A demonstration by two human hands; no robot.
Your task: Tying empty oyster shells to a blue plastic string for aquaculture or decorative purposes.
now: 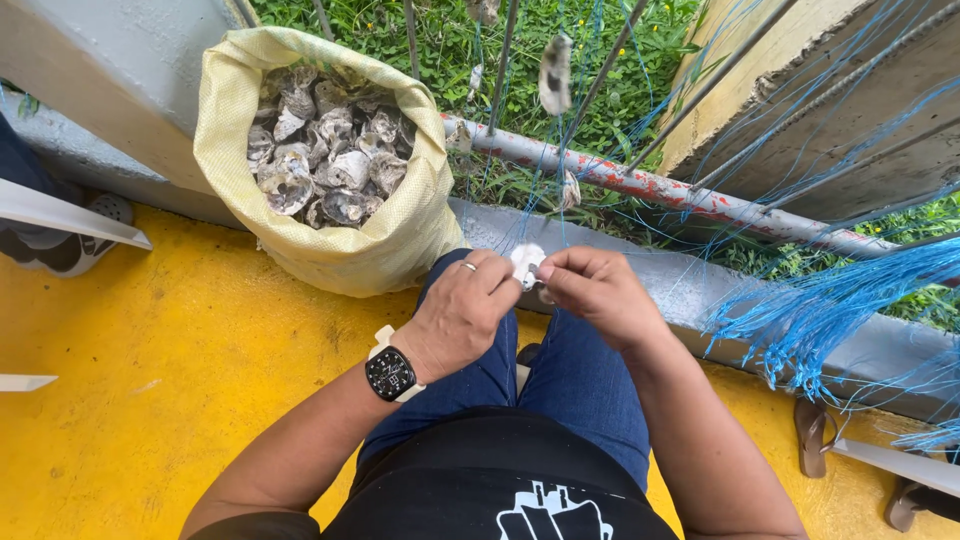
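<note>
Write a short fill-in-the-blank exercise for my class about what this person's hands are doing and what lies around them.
1. Both hands, the left hand and the right hand, hold one small white ____ between their fingertips.
2. The woven sack full of shells is ____ in colour.
3. The watch sits on the ____ wrist.
4. The strings hanging from the rail are ____.

Missing words: shell; yellow; left; blue

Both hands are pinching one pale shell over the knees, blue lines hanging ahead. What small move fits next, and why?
Probably draw one blue line toward the shell: left hand and right hand already pinch it together, while shells hang on lines ahead and the sack beside holds loose ones.
</note>
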